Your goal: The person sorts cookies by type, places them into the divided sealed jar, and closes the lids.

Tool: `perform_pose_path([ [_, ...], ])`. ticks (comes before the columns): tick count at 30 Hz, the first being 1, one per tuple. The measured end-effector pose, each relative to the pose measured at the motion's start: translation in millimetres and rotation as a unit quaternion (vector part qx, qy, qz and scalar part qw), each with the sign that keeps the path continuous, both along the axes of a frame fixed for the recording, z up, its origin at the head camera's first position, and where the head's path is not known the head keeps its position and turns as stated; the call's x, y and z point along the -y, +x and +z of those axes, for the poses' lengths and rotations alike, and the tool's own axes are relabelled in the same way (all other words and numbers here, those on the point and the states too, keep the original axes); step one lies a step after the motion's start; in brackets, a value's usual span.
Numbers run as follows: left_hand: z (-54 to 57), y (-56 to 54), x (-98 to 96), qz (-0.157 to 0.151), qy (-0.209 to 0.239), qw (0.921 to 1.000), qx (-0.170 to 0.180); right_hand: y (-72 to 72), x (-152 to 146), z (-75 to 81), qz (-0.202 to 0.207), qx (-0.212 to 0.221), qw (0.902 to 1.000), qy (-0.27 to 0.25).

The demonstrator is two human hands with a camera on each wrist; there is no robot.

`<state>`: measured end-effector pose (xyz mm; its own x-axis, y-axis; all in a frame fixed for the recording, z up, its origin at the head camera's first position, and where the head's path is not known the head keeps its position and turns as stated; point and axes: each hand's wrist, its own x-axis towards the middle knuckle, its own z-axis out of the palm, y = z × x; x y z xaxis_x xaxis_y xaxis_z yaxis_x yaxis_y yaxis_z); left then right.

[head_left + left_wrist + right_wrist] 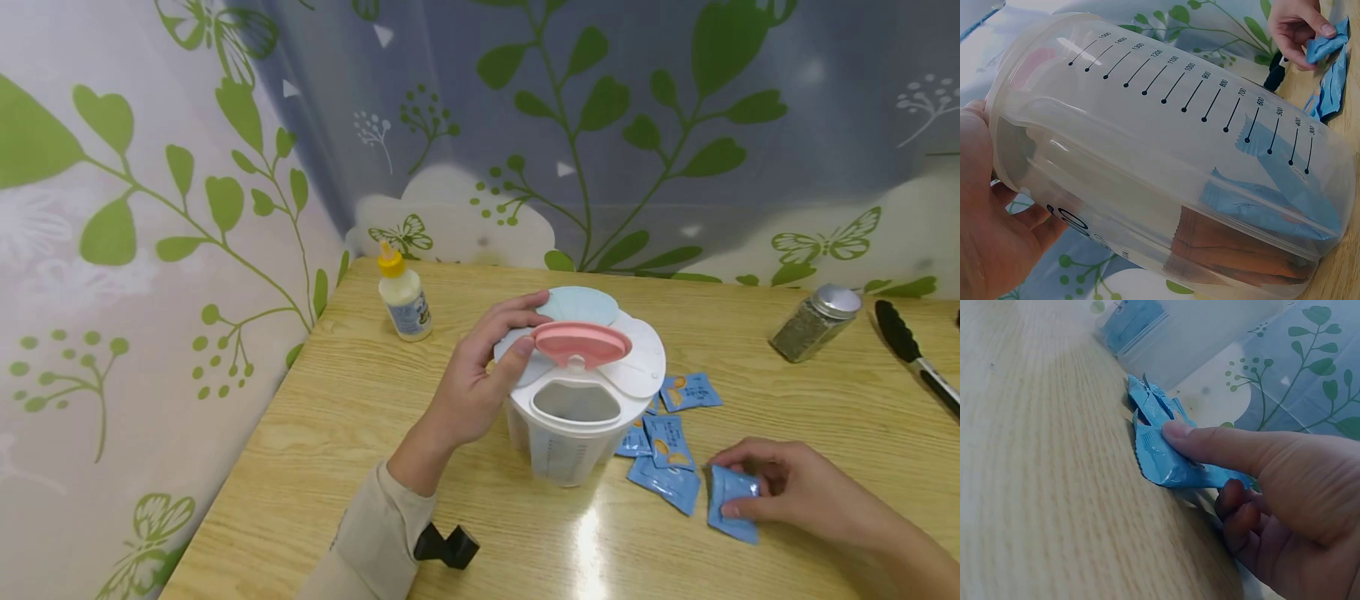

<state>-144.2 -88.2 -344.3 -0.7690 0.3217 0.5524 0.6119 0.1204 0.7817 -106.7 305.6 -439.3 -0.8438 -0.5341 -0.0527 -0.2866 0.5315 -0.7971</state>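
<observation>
A clear divided storage container (pixel 566 458) stands upright, its white lid (pixel 637 358) bearing a raised pink flap (pixel 582 343) in front of an uncovered opening. My left hand (pixel 476 375) grips the lid's left edge, fingers and thumb over the rim. Through the wall, the left wrist view shows blue packets (pixel 1291 181) at the bottom of one compartment and a brown packet (pixel 1229 250) in another. To the right of the container, my right hand (pixel 798 492) pinches a small blue snack packet (pixel 733 500) between thumb and fingers. Several more blue packets (pixel 667 442) lie beside the container.
A yellow-capped bottle (pixel 405 304) stands at the back left. Further right are a spice jar (pixel 816 323) with a silver lid, and black-tipped tongs (pixel 903 337). A leaf-patterned curtain (pixel 450 192) borders the wooden table (pixel 315 417) at the back and left.
</observation>
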Motion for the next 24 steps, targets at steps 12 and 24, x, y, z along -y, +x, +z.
perform_pose_path([
  [12, -0.3, 0.3, -0.3, -0.002, 0.003, 1.0, 0.004, -1.6, -4.6, 1.4, 0.035, 0.027, 0.9973, -0.059],
  [24, -0.2, 0.4, 0.0, 0.0, -0.001, 1.0, 0.004, 2.0, 6.9, 19.6, 0.047, 0.069, 0.9839, -0.158],
])
